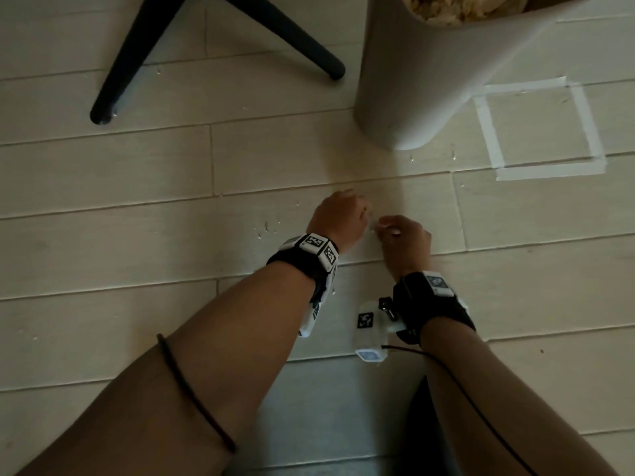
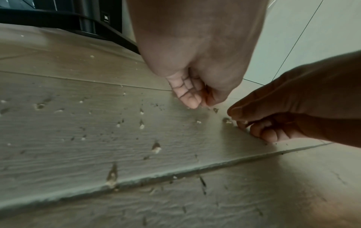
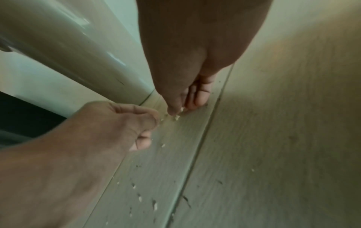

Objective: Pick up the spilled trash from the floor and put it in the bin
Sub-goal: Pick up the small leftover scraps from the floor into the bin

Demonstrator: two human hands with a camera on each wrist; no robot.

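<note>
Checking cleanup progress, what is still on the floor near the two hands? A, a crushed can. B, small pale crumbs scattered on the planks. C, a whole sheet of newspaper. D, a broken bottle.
B: small pale crumbs dot the floor planks beside the left hand and right hand.

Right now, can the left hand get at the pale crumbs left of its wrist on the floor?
Probably yes. The pale crumbs lie on bare plank floor right beside the left hand, with nothing between; the right hand is on the other side.
</note>
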